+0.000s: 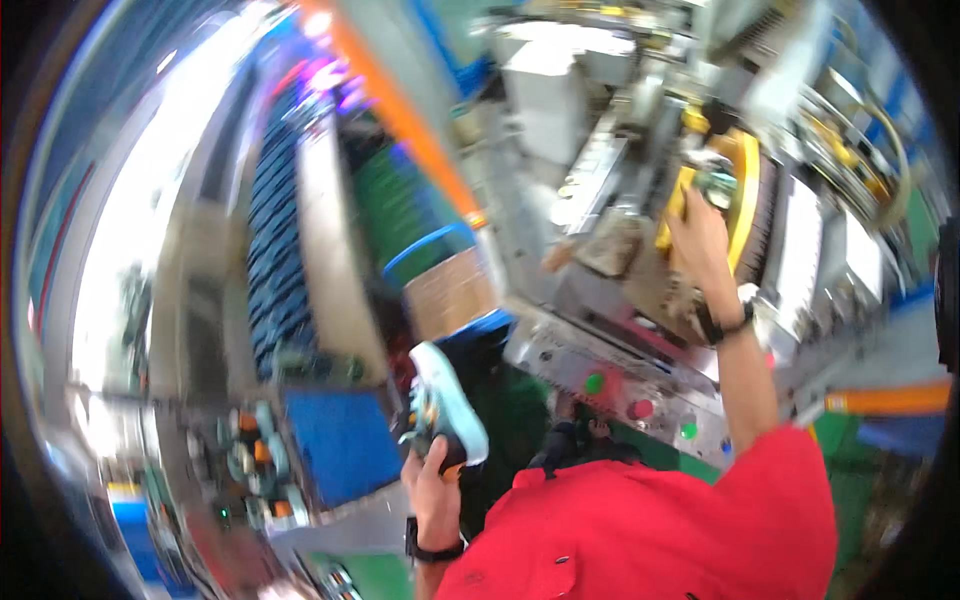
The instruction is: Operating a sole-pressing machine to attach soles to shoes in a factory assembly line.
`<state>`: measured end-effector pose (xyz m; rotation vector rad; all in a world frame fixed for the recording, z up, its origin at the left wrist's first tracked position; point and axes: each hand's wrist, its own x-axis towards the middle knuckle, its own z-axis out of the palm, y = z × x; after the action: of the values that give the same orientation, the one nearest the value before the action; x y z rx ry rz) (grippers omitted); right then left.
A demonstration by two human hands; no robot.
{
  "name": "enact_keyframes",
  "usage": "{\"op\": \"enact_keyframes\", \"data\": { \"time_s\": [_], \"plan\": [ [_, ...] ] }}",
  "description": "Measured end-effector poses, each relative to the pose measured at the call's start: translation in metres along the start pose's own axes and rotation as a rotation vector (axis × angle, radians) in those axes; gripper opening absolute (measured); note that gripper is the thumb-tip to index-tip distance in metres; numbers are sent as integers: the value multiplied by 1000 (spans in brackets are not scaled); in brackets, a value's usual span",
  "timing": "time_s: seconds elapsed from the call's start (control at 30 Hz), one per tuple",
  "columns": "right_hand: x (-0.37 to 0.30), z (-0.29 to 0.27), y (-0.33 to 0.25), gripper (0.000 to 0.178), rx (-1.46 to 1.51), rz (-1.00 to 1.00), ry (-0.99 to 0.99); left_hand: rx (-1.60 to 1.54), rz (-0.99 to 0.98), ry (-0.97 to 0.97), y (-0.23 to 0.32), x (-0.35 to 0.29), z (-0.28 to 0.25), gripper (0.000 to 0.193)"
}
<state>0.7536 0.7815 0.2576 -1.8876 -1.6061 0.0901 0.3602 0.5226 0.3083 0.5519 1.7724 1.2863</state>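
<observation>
My left hand (434,484) is closed round a shoe (450,405) with a pale blue-white sole and a dark upper with orange touches. It holds the shoe tilted, sole facing right, low in front of me. My right arm stretches forward into a machine (640,240). There my right hand (700,235) is between yellow curved guards (746,200), next to a dark greenish item (716,184) too blurred to name. Motion smears the right fingers, and I cannot tell whether they grip it.
Green and red buttons line the machine's metal front panel (620,385). To the left runs a conveyor with dark ridged rollers (275,240). Several shoes (260,455) lie beside a blue surface (340,445). A cardboard box (450,295) and an orange bar (395,105) stand between conveyor and machine.
</observation>
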Motion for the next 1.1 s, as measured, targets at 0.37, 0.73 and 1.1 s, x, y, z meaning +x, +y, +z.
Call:
{"op": "enact_keyframes", "data": {
  "time_s": [0.37,0.73,1.1],
  "plan": [
    [-235,164,-17,6,158,-418,-456,-687,-299,68,-114,-58,-87,23],
    [-147,159,-239,15,591,-679,-451,-773,-297,1039,-300,-65,-324,28],
    [-314,35,-892,31,761,-1591,-924,25,-461,1571,-465,-85,-564,59]
  ]
}}
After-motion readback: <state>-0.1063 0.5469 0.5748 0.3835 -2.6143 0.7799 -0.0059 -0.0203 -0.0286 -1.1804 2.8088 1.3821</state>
